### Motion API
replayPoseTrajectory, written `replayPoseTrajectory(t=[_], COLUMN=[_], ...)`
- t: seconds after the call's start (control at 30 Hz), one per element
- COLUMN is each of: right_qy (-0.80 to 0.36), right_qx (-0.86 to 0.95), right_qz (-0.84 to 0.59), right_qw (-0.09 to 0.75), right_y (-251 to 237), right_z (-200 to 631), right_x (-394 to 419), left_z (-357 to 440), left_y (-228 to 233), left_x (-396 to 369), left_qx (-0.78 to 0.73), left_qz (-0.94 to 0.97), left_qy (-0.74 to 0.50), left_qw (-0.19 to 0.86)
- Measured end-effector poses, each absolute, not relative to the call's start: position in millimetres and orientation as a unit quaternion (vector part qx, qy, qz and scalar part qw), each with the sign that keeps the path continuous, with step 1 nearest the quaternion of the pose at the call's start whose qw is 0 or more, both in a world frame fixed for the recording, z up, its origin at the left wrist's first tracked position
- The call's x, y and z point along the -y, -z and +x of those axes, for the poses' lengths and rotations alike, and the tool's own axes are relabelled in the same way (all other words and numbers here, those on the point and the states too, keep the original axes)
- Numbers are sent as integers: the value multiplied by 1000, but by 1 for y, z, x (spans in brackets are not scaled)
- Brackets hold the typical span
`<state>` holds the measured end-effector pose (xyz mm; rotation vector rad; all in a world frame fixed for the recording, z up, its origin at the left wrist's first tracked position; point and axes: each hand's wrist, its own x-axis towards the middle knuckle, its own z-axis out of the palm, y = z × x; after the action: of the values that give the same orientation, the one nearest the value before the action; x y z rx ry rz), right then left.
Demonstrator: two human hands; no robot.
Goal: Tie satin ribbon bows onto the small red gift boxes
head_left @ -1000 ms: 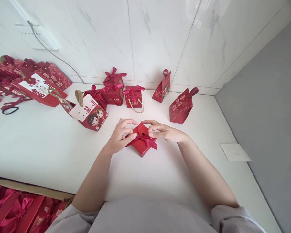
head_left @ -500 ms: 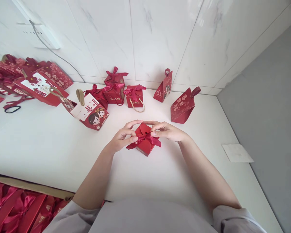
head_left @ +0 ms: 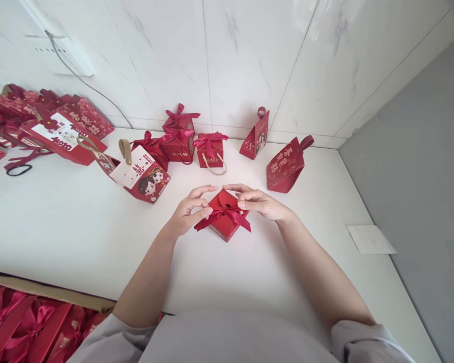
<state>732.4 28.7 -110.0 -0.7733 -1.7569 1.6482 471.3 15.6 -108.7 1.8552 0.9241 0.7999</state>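
A small red gift box (head_left: 224, 233) sits on the white table in front of me, one corner toward me, its curved petal flaps folded together on top. Across the flaps runs a crimson satin ribbon (head_left: 230, 215) tied in a bow, its tails spread to both sides. My left hand (head_left: 192, 209) pinches the ribbon's left part between thumb and finger, the index finger reaching out above. On the other side, my right hand (head_left: 259, 202) has thumb and finger closed on the right loop, with the index finger stretched over the box's far corner.
Behind stand ribboned red boxes (head_left: 177, 146), a rope-handled box (head_left: 211, 156) and two triangular boxes (head_left: 285, 166). A box with cartoon figures (head_left: 147, 181) is left, near piled packages (head_left: 66, 136) and scissors (head_left: 18, 170). A carton of ribboned boxes (head_left: 30, 327) lies lower left; white paper (head_left: 370, 239) right.
Both hands have drawn slightly apart, and the ribbon bow looks spread a little wider and flatter. The box has shifted slightly to the left; the surrounding boxes stay put.
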Motion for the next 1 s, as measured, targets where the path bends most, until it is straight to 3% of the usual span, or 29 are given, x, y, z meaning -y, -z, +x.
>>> replayPoseTrajectory(t=[0.63, 0.73, 0.9, 1.0], right_qy=[-625, -620, -600, -595], right_qx=[656, 650, 653, 660], right_qz=[-291, -309, -323, -313], right_qw=[306, 312, 330, 337], right_y=[116, 117, 110, 105], right_z=[731, 731, 730, 732], right_x=[-29, -30, -28, -27], left_z=[471, 473, 476, 476], left_y=[95, 98, 110, 113], left_x=[-11, -12, -15, -17], left_qx=[-398, -398, -362, -366], left_qz=[854, 841, 763, 742], left_qy=[-322, -325, -328, -343], left_qw=[93, 169, 423, 446])
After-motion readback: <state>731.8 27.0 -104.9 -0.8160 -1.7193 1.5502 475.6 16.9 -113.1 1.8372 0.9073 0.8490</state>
